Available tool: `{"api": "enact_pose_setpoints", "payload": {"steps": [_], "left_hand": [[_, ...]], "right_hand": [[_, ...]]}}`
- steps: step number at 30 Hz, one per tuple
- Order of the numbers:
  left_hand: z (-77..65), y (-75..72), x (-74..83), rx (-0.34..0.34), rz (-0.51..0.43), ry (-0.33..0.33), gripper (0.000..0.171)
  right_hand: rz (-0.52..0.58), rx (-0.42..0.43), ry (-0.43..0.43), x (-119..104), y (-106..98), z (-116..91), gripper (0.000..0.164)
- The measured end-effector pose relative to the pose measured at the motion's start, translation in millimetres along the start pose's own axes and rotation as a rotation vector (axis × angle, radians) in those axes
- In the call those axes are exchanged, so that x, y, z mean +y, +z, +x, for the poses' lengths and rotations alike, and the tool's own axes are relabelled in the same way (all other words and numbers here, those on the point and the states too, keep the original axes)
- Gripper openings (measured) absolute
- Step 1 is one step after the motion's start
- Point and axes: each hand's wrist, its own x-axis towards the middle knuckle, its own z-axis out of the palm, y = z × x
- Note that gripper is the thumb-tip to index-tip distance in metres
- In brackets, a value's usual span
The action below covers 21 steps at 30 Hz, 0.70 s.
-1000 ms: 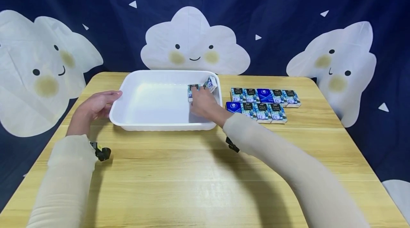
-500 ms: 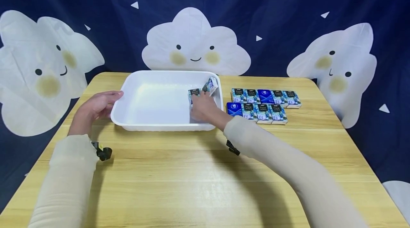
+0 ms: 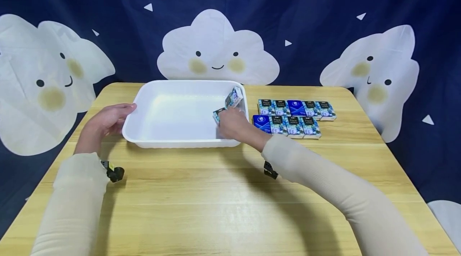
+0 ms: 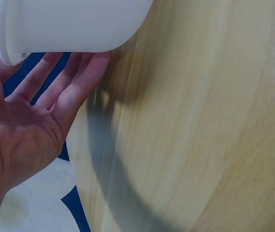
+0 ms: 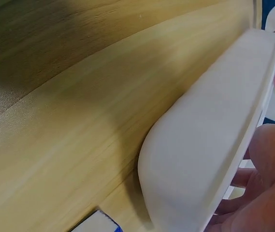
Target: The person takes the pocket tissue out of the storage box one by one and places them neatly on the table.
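My left hand (image 3: pixel 112 119) holds the left end of a white plastic tub (image 3: pixel 173 143), thumb at the rim and fingers against the outer wall, as the left wrist view shows. Inside the tub's right end, my right hand (image 3: pixel 234 123) grips a small pocket tissue pack (image 3: pixel 218 113) with a black and blue flowered print. Most of that pack is hidden behind the hand. Another flowered tissue pack (image 3: pixel 234 97) leans tilted against the tub's right wall, just beyond the knuckles. In the right wrist view, the tub's wall covers the fingertips.
Right of the tub, two rows of tissue packs (image 3: pixel 294 125) lie side by side on the wooden table (image 3: pixel 201 200). Most are flowered, two are plain blue (image 3: pixel 296 108). A dark blue curtain (image 3: pixel 306 0) with cloud faces hangs behind the table.
My right hand has shifted slightly nearer and to the right inside the tub. The pack in its fingers has come nearer and turned. My left hand stays at the rim.
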Motion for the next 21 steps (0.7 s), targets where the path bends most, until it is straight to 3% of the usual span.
{"api": "enact_pose_setpoints", "payload": {"steps": [12, 18, 21], "left_hand": [[-2.9, -0.8, -0.7, 0.000, -0.017, 0.005, 0.094], [-3.1, 0.0, 0.7, 0.000, -0.008, 0.012, 0.093], [-2.8, 0.5, 0.9, -0.003, -0.010, 0.009, 0.094]], "right_hand": [[0.178, 0.073, 0.007, 4, 15, 13, 0.022], [0.188, 0.056, 0.010, 7, 14, 16, 0.021], [0.181, 0.029, 0.025, 8, 14, 17, 0.028]]}}
